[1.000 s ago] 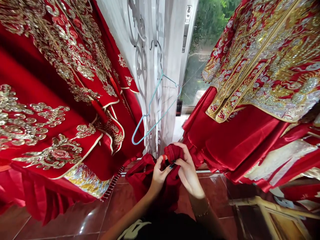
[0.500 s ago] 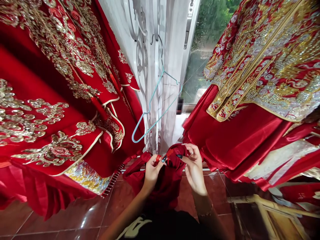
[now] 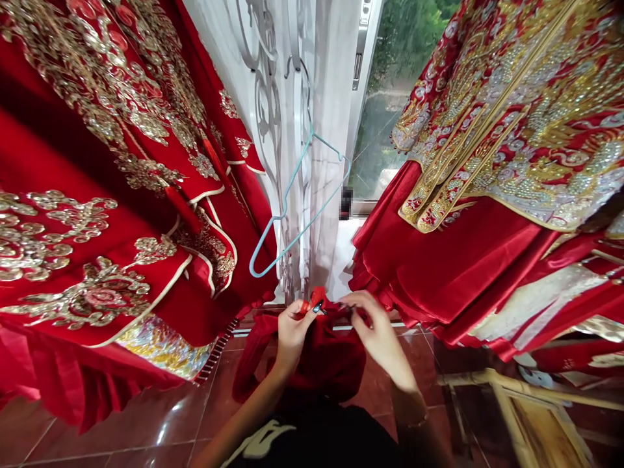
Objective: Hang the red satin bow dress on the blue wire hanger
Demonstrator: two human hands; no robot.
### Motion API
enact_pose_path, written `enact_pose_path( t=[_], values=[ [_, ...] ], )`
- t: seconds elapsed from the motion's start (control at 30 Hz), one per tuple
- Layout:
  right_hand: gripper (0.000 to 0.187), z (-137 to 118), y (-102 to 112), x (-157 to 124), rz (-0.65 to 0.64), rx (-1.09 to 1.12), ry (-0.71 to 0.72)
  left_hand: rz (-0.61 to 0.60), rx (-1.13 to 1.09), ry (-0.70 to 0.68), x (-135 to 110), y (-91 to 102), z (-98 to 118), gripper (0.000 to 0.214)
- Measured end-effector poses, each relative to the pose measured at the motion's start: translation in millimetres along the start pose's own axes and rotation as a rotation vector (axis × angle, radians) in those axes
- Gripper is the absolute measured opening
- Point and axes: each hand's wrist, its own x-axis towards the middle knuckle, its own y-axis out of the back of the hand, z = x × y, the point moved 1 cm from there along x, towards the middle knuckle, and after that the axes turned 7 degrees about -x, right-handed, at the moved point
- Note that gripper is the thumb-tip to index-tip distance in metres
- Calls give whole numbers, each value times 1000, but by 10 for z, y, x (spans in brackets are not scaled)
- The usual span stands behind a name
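A dark red garment (image 3: 334, 367) hangs bunched in front of my body, below both hands. My left hand (image 3: 294, 331) is closed in a pinch, thumb against fingers, on a bright red ribbon (image 3: 318, 294) at the garment's top. Dark polish covers the thumbnail. On the right, my right hand (image 3: 374, 331) curls its fingers beside the same top edge, slightly blurred. What lies between those fingertips is hidden. Beyond the hands, a light blue hanger (image 3: 280, 218) with a metal hook hangs tilted and bare from the white metal scrollwork (image 3: 266, 104).
Left hangs a red embroidered gown (image 3: 146, 273) with gold sequins. On the right hang a beaded red and gold jacket (image 3: 531, 149) and red skirt (image 3: 468, 266). A window (image 3: 385, 110) stands behind. A bamboo frame (image 3: 511, 403) is on the tiled floor (image 3: 141, 416) at lower right.
The dark red fabric bunched between my hands has dropped lower, and more bright red ribbon shows. My right hand has turned, its fingers now curling downward. The view has shifted slightly.
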Motion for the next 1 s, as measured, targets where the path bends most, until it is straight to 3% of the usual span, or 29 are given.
enact_pose_path(
  t=[0.03,0.1,0.17,0.27,0.43,0.53,0.67,0.77,0.87,0.93,1.0],
  values=[
    [28,-50,-97,11,-101,79,6,-13,16,1,-20,-21,-7,37],
    [18,-102,-270,49,-173,154,-23,-37,43,6,-70,-57,-22,31],
    [10,-105,-389,94,-137,194,-48,-54,62,13,-121,-86,-40,24],
    [13,-74,-451,137,-75,323,-82,-50,69,16,-154,-94,-54,21],
    [22,65,-322,99,96,494,-284,-36,68,-33,-148,186,69,27],
    [23,175,-168,56,235,488,-307,-122,112,-58,-215,482,225,29],
    [21,239,100,55,351,716,-281,-144,212,-126,-331,712,547,32],
    [26,214,358,101,386,709,-95,-103,389,-359,-380,723,911,29],
    [37,166,583,152,416,563,73,-84,679,-746,-425,671,1293,37],
    [39,116,674,180,475,452,129,-94,885,-958,-455,611,1494,48],
    [37,49,712,205,569,359,176,-96,1029,-1075,-468,529,1642,54]
  ],
)
